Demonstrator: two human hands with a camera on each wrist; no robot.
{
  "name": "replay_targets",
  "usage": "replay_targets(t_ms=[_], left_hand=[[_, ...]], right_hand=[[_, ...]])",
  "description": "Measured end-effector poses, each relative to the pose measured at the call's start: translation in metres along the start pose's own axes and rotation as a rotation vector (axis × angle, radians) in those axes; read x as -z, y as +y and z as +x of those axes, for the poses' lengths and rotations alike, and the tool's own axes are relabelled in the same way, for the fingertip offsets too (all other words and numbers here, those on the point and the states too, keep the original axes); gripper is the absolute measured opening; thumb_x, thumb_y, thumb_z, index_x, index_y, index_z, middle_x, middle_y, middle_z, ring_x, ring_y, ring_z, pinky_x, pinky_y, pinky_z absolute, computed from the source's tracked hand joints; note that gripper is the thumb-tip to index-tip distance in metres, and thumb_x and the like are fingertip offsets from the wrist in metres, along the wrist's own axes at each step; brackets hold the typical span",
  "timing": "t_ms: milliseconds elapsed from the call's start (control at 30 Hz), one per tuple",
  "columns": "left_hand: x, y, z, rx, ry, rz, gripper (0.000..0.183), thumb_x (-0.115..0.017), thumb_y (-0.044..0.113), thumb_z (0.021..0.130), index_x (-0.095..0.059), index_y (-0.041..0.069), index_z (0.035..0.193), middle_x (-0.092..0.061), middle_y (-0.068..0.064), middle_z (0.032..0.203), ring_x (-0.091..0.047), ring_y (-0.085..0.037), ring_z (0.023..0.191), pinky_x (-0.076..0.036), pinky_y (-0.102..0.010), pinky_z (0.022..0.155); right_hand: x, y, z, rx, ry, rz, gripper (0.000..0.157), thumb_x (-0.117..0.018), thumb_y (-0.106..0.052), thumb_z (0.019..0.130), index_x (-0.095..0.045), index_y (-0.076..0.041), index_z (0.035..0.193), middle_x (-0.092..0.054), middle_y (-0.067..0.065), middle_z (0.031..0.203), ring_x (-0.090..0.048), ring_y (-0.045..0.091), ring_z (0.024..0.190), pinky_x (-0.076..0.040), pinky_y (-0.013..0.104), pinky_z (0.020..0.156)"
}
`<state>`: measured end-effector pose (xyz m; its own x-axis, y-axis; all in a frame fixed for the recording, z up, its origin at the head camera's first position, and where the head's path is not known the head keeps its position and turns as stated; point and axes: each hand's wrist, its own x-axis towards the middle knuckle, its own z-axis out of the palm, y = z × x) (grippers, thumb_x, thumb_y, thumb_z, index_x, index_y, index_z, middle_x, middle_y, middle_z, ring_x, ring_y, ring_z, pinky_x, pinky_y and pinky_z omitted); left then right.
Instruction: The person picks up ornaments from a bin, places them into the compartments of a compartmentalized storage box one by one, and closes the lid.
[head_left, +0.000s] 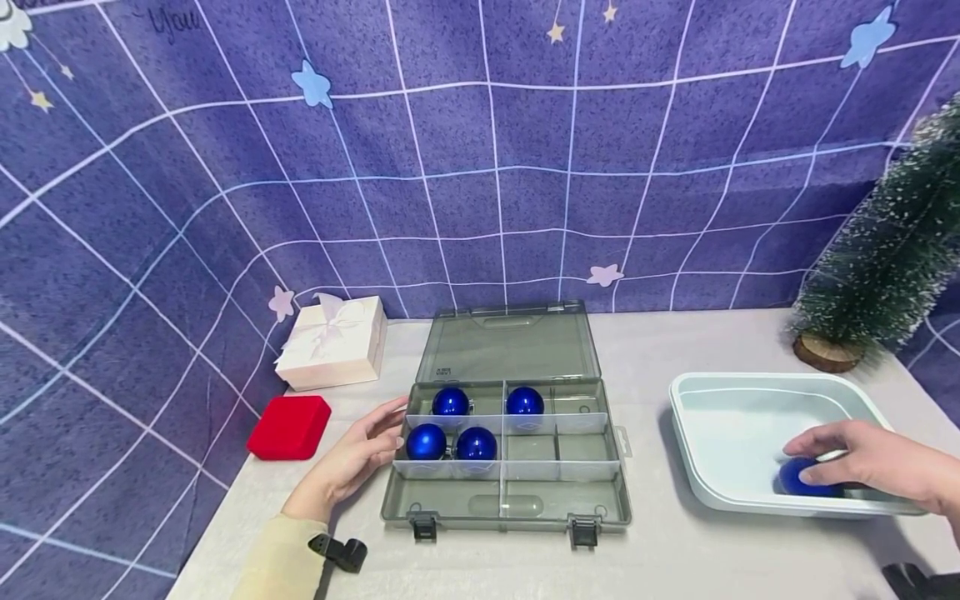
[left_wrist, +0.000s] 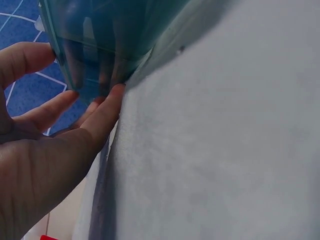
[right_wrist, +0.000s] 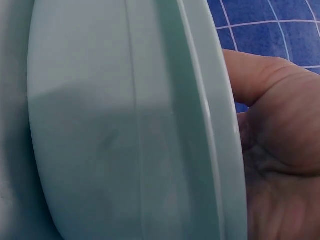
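Observation:
A grey see-through compartment box [head_left: 462,506] lies with its lid [head_left: 510,342] laid back. Several shiny blue baubles sit in its back and middle rows: two bauble tops [head_left: 451,402] [head_left: 525,402] at the back, others [head_left: 426,442] [head_left: 476,445] in the middle-left compartment. My left hand [head_left: 365,454] rests its fingertips against the box's left wall, which the left wrist view shows from close by. Over the near right part of a pale plastic basin [head_left: 720,417], my right hand [head_left: 862,458] grips another blue bauble [head_left: 802,477]. In the right wrist view, the basin's wall hides the fingertips and bauble.
A red box [head_left: 288,427] and a white gift box [head_left: 333,343] with a ribbon stand left of the compartment box. A small frosted tree [head_left: 885,267] on a wooden base rises behind the basin. A purple checked cloth [head_left: 525,200] hangs at the back.

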<state>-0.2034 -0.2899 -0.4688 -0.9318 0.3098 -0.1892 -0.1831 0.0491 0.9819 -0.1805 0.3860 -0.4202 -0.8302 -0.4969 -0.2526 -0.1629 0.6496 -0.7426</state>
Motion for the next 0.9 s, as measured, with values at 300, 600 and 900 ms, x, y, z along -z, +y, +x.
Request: replay_targets(t_ms=[300,600,900], left_hand=[[0.001,-0.001,0.0,0.003,-0.001,0.006,0.074,-0.058,0.0,0.097,-0.023,0.006,0.162,-0.021,-0.026,0.162,-0.042,-0.029,0.132,-0.047,-0.027,0.093],[0.0,-0.001,0.0,0.003,0.001,0.013,0.074,-0.058,0.001,0.097,-0.023,0.007,0.162,-0.021,-0.026,0.162,-0.039,-0.032,0.136,-0.046,-0.03,0.098],[-0.001,0.001,-0.002,0.008,0.013,0.02,0.075,-0.058,0.002,0.096,-0.023,0.007,0.162,-0.02,-0.026,0.162,-0.034,-0.036,0.14,-0.044,-0.032,0.1]], right_hand=[[-0.005,-0.017,-0.001,-0.097,0.144,-0.044,0.038,-0.064,-0.018,0.1,-0.064,0.014,0.121,-0.069,0.017,0.114,-0.058,-0.004,0.092,-0.052,0.024,0.073],[-0.019,-0.031,0.006,0.035,0.357,0.065,0.034,-0.065,-0.011,0.099,-0.063,0.007,0.128,-0.071,-0.009,0.108,-0.062,0.0,0.094,-0.05,0.02,0.074],[-0.034,-0.062,0.022,0.155,0.48,0.228,0.03,-0.066,0.0,0.096,-0.066,0.001,0.126,-0.074,-0.01,0.108,-0.068,0.003,0.096,-0.052,0.018,0.076]])
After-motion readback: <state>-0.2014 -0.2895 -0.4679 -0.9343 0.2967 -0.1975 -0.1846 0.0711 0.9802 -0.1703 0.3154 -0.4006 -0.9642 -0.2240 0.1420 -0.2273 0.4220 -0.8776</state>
